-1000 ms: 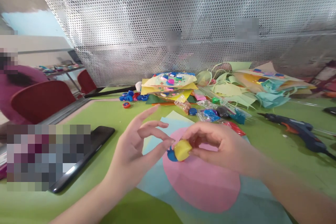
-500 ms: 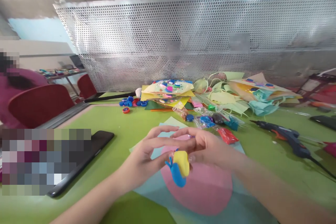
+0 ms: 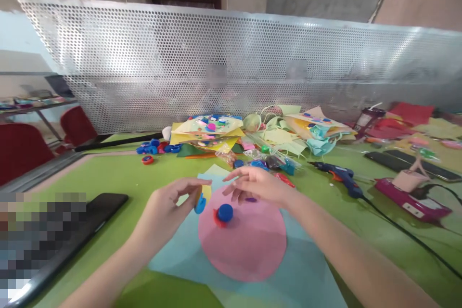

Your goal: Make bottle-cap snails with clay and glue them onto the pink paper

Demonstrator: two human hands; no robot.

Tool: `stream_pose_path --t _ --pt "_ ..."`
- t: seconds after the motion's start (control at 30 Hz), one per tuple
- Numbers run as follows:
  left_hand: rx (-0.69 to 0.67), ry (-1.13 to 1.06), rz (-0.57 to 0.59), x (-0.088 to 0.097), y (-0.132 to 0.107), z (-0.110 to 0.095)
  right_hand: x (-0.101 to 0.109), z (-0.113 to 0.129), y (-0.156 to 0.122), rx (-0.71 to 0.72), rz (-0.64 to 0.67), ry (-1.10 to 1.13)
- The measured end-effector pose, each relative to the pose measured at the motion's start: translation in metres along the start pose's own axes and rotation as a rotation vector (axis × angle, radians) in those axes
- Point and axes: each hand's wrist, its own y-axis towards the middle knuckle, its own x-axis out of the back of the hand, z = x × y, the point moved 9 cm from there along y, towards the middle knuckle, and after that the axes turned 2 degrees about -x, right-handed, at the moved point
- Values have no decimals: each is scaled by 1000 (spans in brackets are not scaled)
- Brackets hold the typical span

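Observation:
Between its thumb and fingertips, my left hand pinches a small snail figure with a blue clay-like body and a yellow shell. My right hand is open, its fingers loosely curved above a pink paper circle. On that circle sits a second piece, a round blue cap with a red clay-like part against its lower left. A small purple piece shows under my right hand, partly covered. The pink circle lies on light blue paper.
A glue gun lies to the right, its cord near a magenta power strip. A black phone is on the left. Behind are blue caps, small plastic bags and decorated papers, before a perforated metal panel.
My hands have parted: the snail stays in my left hand, while my right has let go and moved away. The blue-and-red piece is now visible. My view has turned right.

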Motion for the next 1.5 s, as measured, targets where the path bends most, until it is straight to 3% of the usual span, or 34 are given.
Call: stream_pose_path --t 0.1,0.3,0.47,0.63,0.83,1.03,1.27,1.4,1.5 --pt "-18 66 -12 -1 -1 -1 3 1 0 39 -52 -99" --pt "-40 75 -61 -2 -6 -4 -14 2 -7 76 -19 -244" --pt "16 67 -38 -5 -7 -2 -17 8 -11 100 -25 -293" --pt "84 15 15 -11 -7 5 -37 11 -17 106 61 -335" --pt "173 -99 50 -17 -6 14 -44 7 -19 54 10 -415" --pt "371 -488 254 -36 -8 24 -28 10 -18 32 -11 -335" --pt "548 -850 318 -48 -14 30 -16 10 -12 63 -18 -395" --pt "699 -932 240 -48 -18 40 -6 15 -13 16 -58 -496" --pt "747 -944 146 -43 -18 43 39 24 -23 -61 -290 -661"
